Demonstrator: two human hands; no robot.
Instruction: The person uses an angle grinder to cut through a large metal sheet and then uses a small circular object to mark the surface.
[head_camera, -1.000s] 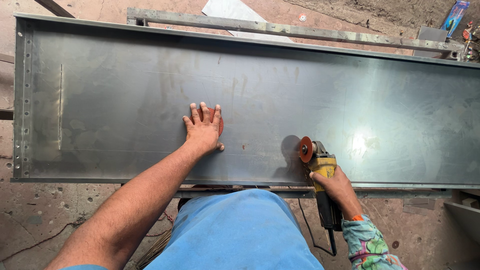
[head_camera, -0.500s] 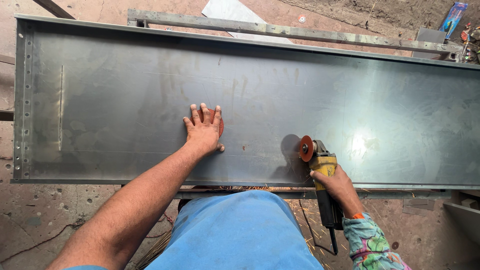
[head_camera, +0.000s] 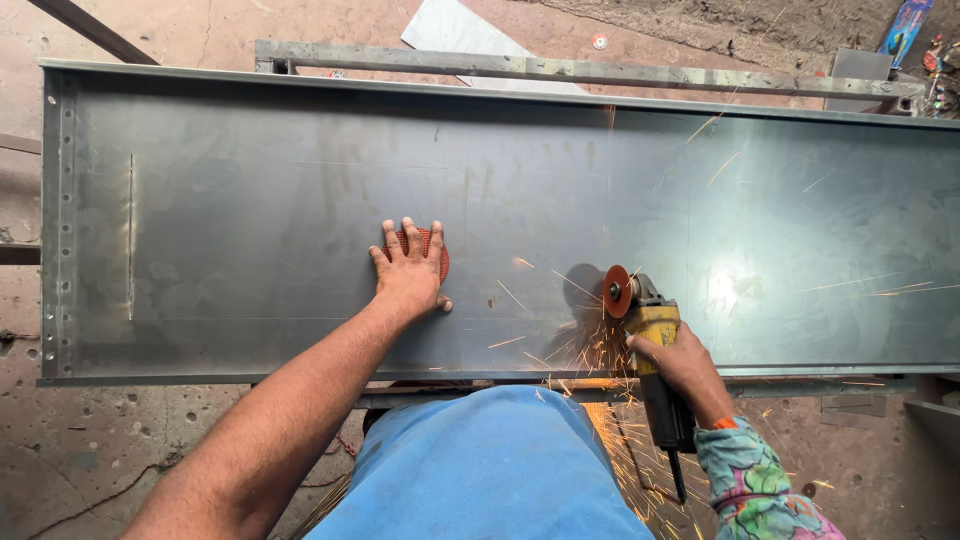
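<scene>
Grinding the near edge of a steel panel (head_camera: 300, 200), sparks flying

Right hand (head_camera: 690, 365) is wrapped tight round the yellow grinder (head_camera: 650, 325), its disc (head_camera: 617, 291) biting the panel just ahead of that grip. Left hand (head_camera: 408, 272) lies flat, fingers spread, on a red disc (head_camera: 440, 252) mid-panel, pinning the sheet. I'd keep the wheel angle shallow, pressure light, and sparks aimed away from the body.

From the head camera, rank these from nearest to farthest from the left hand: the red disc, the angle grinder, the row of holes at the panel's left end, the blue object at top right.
1. Red disc: directly under the left hand.
2. Angle grinder: to its right, held in the right hand.
3. Row of holes: far left end of the steel panel.
4. Blue object: top right corner, beyond the panel.
</scene>
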